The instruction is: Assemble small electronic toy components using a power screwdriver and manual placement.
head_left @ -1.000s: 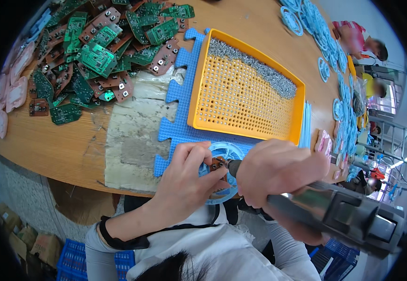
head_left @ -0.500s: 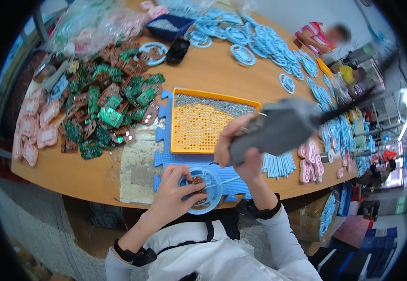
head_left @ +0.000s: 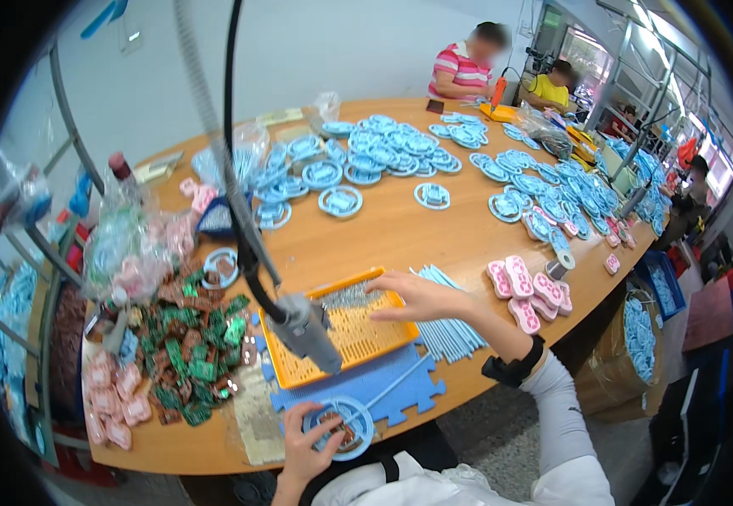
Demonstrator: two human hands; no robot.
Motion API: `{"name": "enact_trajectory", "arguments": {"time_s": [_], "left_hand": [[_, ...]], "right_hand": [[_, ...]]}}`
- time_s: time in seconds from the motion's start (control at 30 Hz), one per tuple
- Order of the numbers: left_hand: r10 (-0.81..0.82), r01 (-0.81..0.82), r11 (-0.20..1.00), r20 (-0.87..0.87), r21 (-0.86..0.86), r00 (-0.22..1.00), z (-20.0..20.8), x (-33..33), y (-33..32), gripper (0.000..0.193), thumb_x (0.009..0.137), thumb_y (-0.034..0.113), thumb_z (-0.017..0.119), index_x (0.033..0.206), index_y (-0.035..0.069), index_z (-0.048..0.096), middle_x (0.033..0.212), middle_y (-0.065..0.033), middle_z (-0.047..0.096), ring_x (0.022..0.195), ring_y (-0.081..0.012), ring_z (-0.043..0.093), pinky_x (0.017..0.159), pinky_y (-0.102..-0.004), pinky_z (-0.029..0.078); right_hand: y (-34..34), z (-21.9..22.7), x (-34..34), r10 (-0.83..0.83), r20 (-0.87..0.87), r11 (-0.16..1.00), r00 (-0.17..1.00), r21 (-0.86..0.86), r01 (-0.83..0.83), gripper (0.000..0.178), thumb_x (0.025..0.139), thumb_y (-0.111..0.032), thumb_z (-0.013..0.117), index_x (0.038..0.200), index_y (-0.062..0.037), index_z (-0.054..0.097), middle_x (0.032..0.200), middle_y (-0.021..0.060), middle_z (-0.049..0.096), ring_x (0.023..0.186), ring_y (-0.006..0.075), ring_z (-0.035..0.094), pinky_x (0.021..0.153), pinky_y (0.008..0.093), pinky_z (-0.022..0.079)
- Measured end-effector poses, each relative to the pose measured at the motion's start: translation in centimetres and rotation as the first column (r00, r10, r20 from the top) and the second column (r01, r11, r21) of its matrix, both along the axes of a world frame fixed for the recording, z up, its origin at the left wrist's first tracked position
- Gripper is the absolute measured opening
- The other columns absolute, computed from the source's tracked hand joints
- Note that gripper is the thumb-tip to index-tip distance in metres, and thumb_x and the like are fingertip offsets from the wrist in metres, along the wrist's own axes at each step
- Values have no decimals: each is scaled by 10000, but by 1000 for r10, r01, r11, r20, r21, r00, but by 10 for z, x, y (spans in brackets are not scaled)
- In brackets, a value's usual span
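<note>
My left hand grips the near left side of a light-blue round plastic frame, its fingers pressing on a small brown circuit board inside. A thin blue stick reaches from the frame toward the upper right. My right hand is open, fingers stretched out over the right side of a yellow tray with a grid of holes. Small silvery screws lie at the tray's far end. A grey electric screwdriver hangs over the tray, apart from my right hand.
A blue foam mat lies under the tray. Left are piled green and brown circuit boards and pink plastic parts. Blue sticks and pink pieces lie right; blue frames heap behind. Two co-workers sit beyond.
My right hand has let go of the screwdriver, which now hangs over the tray, and is over the tray's right side. My left hand stays on the frame and board. The view has tilted up.
</note>
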State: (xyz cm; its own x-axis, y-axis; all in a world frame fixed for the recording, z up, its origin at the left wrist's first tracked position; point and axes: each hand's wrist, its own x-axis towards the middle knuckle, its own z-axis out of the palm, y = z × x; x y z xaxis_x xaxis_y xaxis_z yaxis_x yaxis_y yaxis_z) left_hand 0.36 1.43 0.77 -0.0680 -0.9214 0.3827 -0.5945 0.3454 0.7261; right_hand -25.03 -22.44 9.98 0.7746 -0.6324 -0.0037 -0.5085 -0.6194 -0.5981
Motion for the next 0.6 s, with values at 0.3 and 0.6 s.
{"name": "enact_trajectory", "arguments": {"time_s": [0.3,0.6], "left_hand": [[27,-30,999,108,27,994,6,-7,3,300,763,186,723,1052,102,722,1230,-199,534,1174,-392,471,1002,-481,369],[-14,4,997,148,72,989,2,-7,3,323,751,88,720,1073,65,705,1225,-233,510,1122,-394,510,936,-458,438]], "right_hand": [[-223,-70,-88,-721,-129,670,681,-380,638,689,868,-525,592,1354,-58,444,1371,266,410,1246,436,427,1026,498,376],[-249,-77,-96,-329,150,940,932,151,307,689,914,-535,524,1359,-12,470,1415,275,418,1314,385,414,1088,418,343]]}}
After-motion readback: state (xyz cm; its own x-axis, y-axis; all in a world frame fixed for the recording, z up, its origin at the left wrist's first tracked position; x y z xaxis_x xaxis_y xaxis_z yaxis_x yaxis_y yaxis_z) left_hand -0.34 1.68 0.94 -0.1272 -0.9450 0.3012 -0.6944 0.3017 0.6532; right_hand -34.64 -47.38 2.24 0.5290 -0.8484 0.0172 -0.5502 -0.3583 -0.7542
